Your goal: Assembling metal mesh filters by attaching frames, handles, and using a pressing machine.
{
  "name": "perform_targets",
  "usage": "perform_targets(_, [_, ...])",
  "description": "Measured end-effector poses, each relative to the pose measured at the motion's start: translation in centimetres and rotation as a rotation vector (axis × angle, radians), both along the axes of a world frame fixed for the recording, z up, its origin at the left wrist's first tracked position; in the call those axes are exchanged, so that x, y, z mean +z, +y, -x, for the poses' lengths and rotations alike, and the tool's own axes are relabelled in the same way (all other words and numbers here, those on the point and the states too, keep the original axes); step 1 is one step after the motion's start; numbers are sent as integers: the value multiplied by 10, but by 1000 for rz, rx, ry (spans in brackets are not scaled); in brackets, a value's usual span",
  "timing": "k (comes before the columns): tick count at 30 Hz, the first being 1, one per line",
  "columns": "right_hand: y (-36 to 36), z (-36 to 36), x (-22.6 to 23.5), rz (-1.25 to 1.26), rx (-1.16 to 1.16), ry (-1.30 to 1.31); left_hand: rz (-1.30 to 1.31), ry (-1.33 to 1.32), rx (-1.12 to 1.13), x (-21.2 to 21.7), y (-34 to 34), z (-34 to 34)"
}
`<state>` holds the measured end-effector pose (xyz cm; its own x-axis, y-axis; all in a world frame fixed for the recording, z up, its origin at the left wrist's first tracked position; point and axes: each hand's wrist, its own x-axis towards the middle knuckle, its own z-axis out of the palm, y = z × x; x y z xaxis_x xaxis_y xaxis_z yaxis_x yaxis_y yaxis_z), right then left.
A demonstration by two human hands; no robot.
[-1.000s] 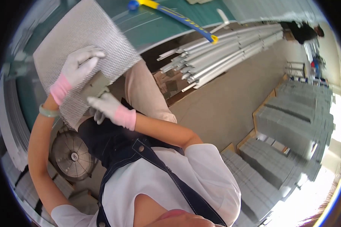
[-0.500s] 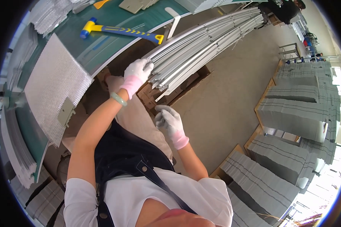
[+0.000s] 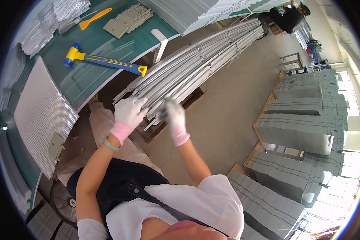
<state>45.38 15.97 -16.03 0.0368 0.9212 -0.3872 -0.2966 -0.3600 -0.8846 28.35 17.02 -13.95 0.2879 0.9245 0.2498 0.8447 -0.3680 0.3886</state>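
Note:
A long bundle of silvery-grey metal strips [image 3: 196, 60] runs away from me toward the upper right, its near ends uneven. My left hand [image 3: 129, 112], in a white glove with a pink cuff, is at those near ends, fingers apart and stretched toward the strips. Whether its fingertips press on a strip, I cannot tell. Just right of it, my right hand [image 3: 175, 117], gloved alike, is beside the bundle's right edge near the ends. Motion smears its fingers, and any hold on a strip is hidden.
On the green table [image 3: 96, 76] lie a blue-and-yellow mallet [image 3: 108, 62], an orange scraper [image 3: 96, 18], beige plates [image 3: 128, 20] and a honeycomb panel [image 3: 44, 112] overhanging the edge. Stacks of grey panels [image 3: 296, 132] stand right. A fan [image 3: 64, 202] is low left; another person [image 3: 286, 18] is far off.
My left hand has shifted along the bundle's near ends. My right hand has risen from below the bundle to its right edge. The whole view has swung, shifting the table and mallet.

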Motion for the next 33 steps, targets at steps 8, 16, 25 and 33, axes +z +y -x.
perform_targets(8, [133,-70,-3,-265,-420,604,-265,-196,49,48,-109,36])
perform_targets(16, [14,17,-18,-113,-82,529,-193,-624,547,0,-249,139])
perform_targets(25, [5,21,48,-305,-143,593,-464,-1055,854,21,-375,241])
perform_targets(33, [21,-35,122,-543,-558,417,-1066,-1448,1021,31,-439,325])
